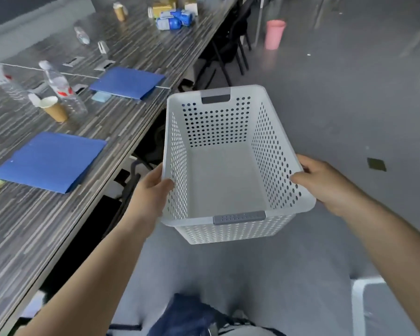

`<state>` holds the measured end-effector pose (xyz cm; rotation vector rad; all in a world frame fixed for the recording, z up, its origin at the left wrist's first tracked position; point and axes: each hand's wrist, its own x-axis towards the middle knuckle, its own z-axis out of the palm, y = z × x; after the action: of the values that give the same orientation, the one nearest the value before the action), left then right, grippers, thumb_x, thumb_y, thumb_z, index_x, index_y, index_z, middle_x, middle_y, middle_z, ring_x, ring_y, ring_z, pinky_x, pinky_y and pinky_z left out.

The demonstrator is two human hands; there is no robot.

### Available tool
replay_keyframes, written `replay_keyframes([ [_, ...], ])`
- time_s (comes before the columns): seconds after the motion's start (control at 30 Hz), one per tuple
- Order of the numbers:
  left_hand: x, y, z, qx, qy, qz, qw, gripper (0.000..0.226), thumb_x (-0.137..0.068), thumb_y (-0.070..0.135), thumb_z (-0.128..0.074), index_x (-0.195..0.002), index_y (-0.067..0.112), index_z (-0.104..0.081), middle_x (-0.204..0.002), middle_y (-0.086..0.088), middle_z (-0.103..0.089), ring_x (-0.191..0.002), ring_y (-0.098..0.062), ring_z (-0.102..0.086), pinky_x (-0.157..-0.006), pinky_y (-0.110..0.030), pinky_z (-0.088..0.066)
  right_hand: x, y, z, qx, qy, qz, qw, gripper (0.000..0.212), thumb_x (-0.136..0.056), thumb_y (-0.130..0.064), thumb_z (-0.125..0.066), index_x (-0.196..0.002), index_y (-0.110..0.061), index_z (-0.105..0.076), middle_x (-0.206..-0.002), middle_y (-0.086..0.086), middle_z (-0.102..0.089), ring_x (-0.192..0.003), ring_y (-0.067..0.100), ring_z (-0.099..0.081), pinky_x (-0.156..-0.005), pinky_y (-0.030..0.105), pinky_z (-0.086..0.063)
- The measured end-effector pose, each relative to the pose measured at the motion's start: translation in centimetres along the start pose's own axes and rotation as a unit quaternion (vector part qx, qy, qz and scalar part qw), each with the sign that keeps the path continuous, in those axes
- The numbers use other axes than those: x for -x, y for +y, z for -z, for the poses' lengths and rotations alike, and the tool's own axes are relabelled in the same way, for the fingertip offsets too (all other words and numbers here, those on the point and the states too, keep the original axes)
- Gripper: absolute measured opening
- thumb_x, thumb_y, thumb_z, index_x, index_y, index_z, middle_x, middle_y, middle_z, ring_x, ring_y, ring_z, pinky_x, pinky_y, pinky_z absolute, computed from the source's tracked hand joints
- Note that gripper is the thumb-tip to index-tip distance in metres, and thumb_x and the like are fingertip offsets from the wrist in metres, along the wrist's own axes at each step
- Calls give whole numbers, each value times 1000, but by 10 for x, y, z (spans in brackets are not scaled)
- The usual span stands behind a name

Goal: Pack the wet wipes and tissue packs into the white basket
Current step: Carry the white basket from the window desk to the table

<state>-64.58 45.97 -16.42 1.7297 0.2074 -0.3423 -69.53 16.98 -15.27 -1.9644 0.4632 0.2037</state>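
white basket (228,180), walls dotted with round holes, grey handle inserts. table (58,238) at left streaked dark and pale grey. two blue folders (51,161) on it. brown paper cup (55,109). blue-and-white packs (174,19) at top. pink bin (274,33) upper right.

Grey floor (337,105); long striped table (131,44) left; black chairs (228,44).

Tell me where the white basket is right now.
In the head view, the white basket is at centre, held in the air over the floor just right of the long table, left hand and right hand gripping its sides.
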Motion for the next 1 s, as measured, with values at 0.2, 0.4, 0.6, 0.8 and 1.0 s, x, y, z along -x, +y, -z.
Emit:
replay_keyframes([
  [0.2,-43,7,-48,-31,-44,13,998,48,-85,7,-45,-115,37,-67,-111,0,-72,-96,-22,-68,-81,-37,-53,-33,26,33,-2,20,-37,999,48,-85,0,-45,-112,-37,-59,-110,-4,-69,-99,18,-66,-94,43,-51],
  [0.4,-112,24,-74,-30,-77,10,997,47,-89,1,-41,-108,33,-69,-97,4,-76,-88,-20,-71,-78,-35,-54,-97,16,52,5,32,-56,998,51,-85,0,-44,-123,-30,-59,-113,-3,-68,-103,19,-65,-96,45,-50],
  [0.6,-212,69,-100,-35,-98,14,994,46,-85,2,-43,-97,36,-71,-95,3,-76,-90,-24,-71,-84,-42,-55,-185,-17,81,4,57,-78,995,54,-86,-2,-44,-128,-33,-56,-118,-5,-66,-105,18,-64,-95,46,-50],
  [0.8,-296,116,-128,-60,-111,-7,992,38,-81,4,-43,-95,25,-71,-85,4,-74,-82,-19,-68,-74,-34,-53,-260,-38,110,-5,83,-79,993,50,-88,-2,-45,-117,-41,-56,-111,-8,-66,-105,18,-62,-98,45,-48],
  [1.0,-380,148,-169,-50,-103,-4,993,37,-86,-4,-40,-101,13,-69,-84,1,-72,-75,-15,-66,-67,-26,-50,-361,-50,149,-11,75,-70,995,50,-88,-2,-46,-104,-48,-54,-99,-17,-65,-97,13,-63,-96,42,-49],
])
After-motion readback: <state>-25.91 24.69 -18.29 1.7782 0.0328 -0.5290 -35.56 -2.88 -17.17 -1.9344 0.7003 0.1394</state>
